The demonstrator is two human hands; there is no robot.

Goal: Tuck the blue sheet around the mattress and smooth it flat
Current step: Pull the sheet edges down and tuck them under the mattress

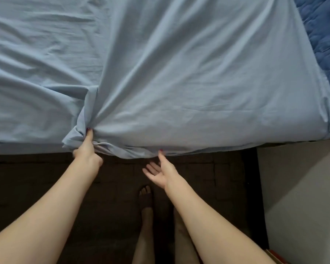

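Observation:
The light blue sheet (pixel 160 73) covers most of the mattress and hangs loose over its near edge, with long creases fanning out from a bunched fold. My left hand (pixel 87 149) pinches that bunched fold at the near edge, thumb on top. Palm up and fingers spread, my right hand (pixel 158 170) sits just below the sheet's hanging hem, its thumb tip touching the cloth. At the far right, the darker blue quilted mattress top (pixel 324 35) lies uncovered beyond the sheet's side edge.
A dark bed frame side (pixel 36 178) runs below the mattress edge. My bare legs and one foot (pixel 146 199) stand close to it. A pale wall or panel (pixel 303 187) rises at the right, with a small red-edged object (pixel 276 256) at the bottom right.

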